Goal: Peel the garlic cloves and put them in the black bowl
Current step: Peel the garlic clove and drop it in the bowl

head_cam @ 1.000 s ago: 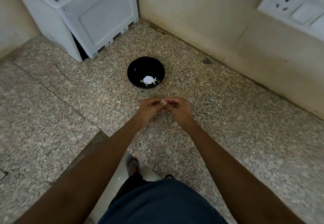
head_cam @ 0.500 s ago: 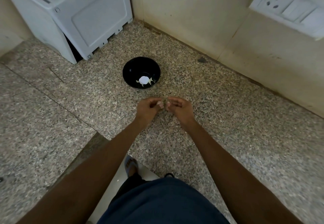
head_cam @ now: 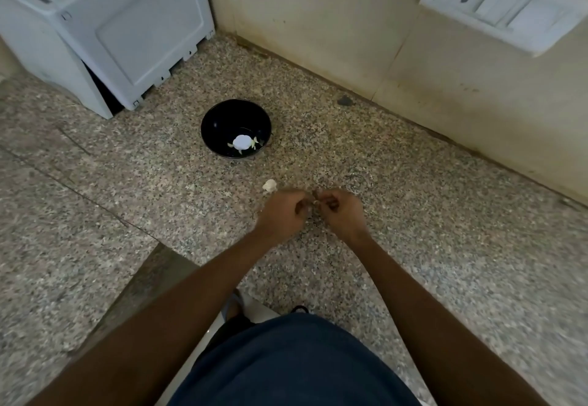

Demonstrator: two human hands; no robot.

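A white appliance stood far left of the black bowl; both hands, left hand and right hand, pinched a garlic clove, its orientation too small to tell; a pale scrap lay nearby

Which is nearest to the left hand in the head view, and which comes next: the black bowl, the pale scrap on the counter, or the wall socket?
From the left hand:
1. Pale scrap, on the counter just beyond the knuckles.
2. Black bowl, farther back, slightly left.
3. Wall socket, high on the wall, far right.
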